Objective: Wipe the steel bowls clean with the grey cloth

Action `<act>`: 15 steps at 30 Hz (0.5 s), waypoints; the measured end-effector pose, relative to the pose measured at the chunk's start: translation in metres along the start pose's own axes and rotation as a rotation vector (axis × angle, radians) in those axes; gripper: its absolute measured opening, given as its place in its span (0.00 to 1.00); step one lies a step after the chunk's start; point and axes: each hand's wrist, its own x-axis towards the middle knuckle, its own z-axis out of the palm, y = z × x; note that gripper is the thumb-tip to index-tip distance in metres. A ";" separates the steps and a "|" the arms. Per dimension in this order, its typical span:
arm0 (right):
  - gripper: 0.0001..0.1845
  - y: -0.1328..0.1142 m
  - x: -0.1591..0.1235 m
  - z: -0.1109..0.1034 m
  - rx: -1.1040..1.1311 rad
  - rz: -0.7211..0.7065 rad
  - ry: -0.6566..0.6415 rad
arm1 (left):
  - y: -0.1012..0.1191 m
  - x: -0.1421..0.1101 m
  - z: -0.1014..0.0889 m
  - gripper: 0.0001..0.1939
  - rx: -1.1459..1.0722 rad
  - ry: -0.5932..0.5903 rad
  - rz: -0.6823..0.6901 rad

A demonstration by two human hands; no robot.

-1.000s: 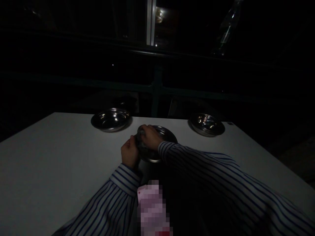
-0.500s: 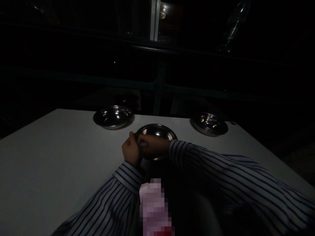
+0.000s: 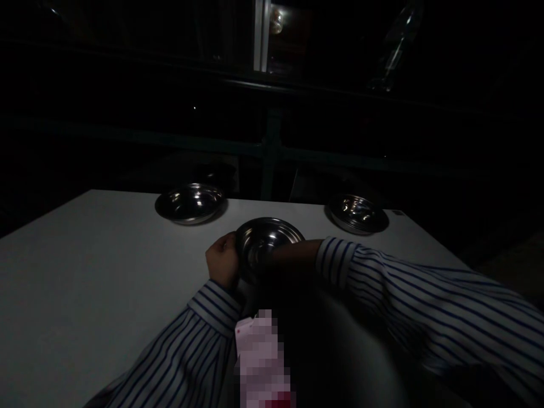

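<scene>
A shiny steel bowl (image 3: pixel 273 228) is in the middle, near the front of the table and tilted towards me. My left hand (image 3: pixel 223 262) is closed on its left rim, thumb on top. My right hand (image 3: pixel 283 256) reaches in from the right, low over the bowl's inside. Deep shadow and a dark shape in front hide its fingers, so what they hold does not show.
On the white table (image 3: pixel 106 272), a second steel bowl (image 3: pixel 190 204) stands at the back left. Further steel bowls (image 3: pixel 358 214), seemingly stacked, are near the back right corner. A clear plastic bottle (image 3: pixel 395 54) shows dimly beyond the table.
My right hand has moved right and down from the bowl's left rim, where it pinched something greyish. My left hand keeps its grip on the rim. The view has shifted slightly.
</scene>
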 end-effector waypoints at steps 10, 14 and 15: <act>0.18 0.005 0.047 0.006 -0.235 0.094 0.280 | -0.002 0.000 -0.004 0.17 -0.029 -0.075 -0.001; 0.16 0.021 0.025 0.001 -0.277 0.139 0.185 | -0.003 0.001 -0.002 0.16 -0.018 -0.036 0.002; 0.15 0.020 0.020 0.002 -0.267 0.100 0.136 | -0.003 0.002 -0.001 0.16 -0.018 -0.026 0.001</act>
